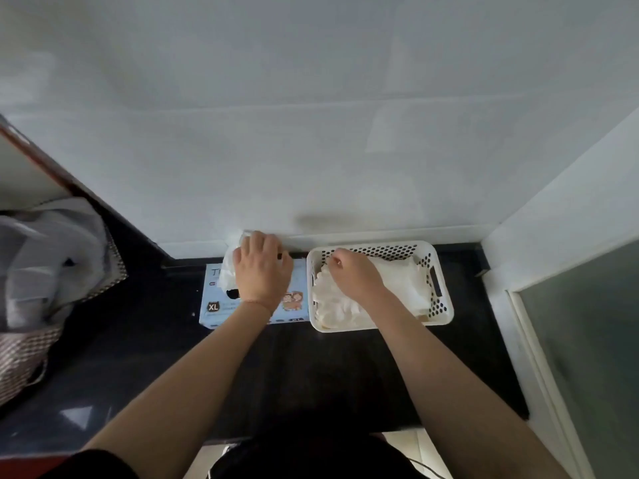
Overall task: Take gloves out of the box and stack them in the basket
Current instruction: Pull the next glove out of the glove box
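Observation:
A light blue glove box (216,299) marked XL lies flat on the dark counter, its opening on top. My left hand (261,269) is over the box and grips a white glove (231,261) that hangs out above the opening. To the right stands a white perforated basket (439,295) with a pile of white gloves (397,281) inside. My right hand (352,274) is inside the basket, fingers curled, pinching a glove on top of the pile at the basket's left side.
A white wall runs directly behind the box and basket. A woven bag (24,344) holding white plastic bags (45,257) sits at the left. A white frame with frosted glass (587,340) borders the counter on the right. The dark counter (311,375) extends toward me.

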Demonstrator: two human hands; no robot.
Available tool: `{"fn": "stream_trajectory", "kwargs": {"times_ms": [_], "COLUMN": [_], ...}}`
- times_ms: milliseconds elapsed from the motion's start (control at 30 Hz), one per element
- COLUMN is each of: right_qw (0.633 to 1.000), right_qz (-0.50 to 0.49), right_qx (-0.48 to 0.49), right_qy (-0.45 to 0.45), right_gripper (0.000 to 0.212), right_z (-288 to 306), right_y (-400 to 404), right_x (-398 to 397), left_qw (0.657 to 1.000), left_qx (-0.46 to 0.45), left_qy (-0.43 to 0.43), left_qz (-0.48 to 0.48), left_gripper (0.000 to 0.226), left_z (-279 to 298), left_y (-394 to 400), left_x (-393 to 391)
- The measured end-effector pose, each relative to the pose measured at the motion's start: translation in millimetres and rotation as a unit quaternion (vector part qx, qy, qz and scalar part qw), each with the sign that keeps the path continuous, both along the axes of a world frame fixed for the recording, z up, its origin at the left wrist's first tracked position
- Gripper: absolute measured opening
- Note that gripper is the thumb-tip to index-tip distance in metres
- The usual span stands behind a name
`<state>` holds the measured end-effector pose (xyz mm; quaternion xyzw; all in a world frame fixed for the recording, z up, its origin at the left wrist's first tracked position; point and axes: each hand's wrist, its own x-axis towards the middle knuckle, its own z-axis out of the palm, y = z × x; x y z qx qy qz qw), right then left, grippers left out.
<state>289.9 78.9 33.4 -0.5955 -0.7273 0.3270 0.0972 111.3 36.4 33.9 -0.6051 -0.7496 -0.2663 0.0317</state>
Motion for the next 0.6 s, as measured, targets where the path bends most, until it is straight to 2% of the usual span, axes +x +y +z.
{"fn": "stream_trajectory", "kwargs": {"times_ms": [67,167,233,300,500,600], "right_qw": [1.000,1.000,1.000,1.000,1.000,1.000], "right_qz": [0.010,0.024,0.026,0.022,0.012,0.010], "right_qx": [-0.011,-0.008,-0.010,-0.011,0.004,0.006], "right_qy": [0.003,0.003,0.002,0.002,-0.018,-0.022], "right_gripper": [0.028,0.028,0.025,0.025,0.030,0.028], "right_z": [6,16,22,26,35,39], "right_y": [-4,-14,-19,-23,-27,-32], "right_x": [-14,-45,-60,-70,-85,-87], "left_qw": [0.994,0.956,0.942,0.942,0.928,0.926], "left_qx": [-0.054,-0.188,-0.235,-0.240,-0.250,-0.266], "left_qy": [-0.044,-0.165,-0.201,-0.213,-0.272,-0.266], "left_qz": [0.088,0.156,0.129,0.103,0.057,0.030], "left_gripper": [0.023,0.035,0.022,0.014,0.028,0.026], "left_z": [6,12,10,7,9,13], "left_y": [-1,-4,-4,-5,-5,-4], "left_x": [-18,-57,-77,-89,-91,-86]}}
